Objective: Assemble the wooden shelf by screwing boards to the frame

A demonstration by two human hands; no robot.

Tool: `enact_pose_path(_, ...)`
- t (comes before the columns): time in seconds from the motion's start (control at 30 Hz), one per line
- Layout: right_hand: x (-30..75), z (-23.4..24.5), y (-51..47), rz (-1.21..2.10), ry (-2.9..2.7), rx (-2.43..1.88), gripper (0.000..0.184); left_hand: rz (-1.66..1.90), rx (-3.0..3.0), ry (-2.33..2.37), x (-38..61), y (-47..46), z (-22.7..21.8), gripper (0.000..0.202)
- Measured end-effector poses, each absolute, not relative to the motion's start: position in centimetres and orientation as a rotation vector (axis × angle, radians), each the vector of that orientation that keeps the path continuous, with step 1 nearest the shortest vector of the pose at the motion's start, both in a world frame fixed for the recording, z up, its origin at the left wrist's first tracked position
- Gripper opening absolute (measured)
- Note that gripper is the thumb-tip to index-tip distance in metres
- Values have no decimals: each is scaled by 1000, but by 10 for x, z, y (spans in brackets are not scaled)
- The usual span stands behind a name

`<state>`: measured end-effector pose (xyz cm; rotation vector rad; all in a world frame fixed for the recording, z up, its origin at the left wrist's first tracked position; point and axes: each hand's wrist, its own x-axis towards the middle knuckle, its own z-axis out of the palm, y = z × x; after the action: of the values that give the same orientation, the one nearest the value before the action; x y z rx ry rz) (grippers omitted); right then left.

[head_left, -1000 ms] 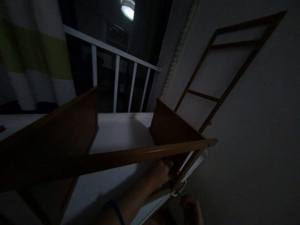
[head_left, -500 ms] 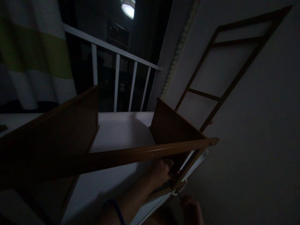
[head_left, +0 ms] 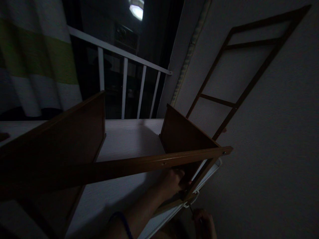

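A brown wooden shelf frame [head_left: 139, 166], with a long rail across the front, stands over a white surface. Beneath that rail reaches my left hand [head_left: 171, 182], a dark blue band on its wrist. Its fingers are curled at the lower right corner, against the frame's short upright [head_left: 202, 176]; the exact grip is dim. Lower down, outside the corner, my right hand [head_left: 203, 221] is closed round a thin dark-shafted tool [head_left: 190, 208] that looks like a screwdriver. The shaft points up at the corner joint; its tip is hard to make out.
Two brown panels, one left [head_left: 82, 132] and one right [head_left: 184, 129], stand upright within the frame. A ladder-like wooden frame [head_left: 235, 105] leans on the right wall. Behind are a white window railing [head_left: 124, 83] and a striped curtain [head_left: 52, 56]. White cord [head_left: 195, 198] hangs by the corner.
Almost nothing differs. Both hands keep their places at the frame's corner, and the tool still points at the joint.
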<state>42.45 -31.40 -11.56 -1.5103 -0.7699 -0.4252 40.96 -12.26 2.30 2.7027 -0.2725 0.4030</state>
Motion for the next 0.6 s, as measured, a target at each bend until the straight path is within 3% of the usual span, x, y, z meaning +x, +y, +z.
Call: enact_pose_path(0.6,414,-111,-307,-322,-580,-1476,21,412,2700,-278,410,-123,22,17)
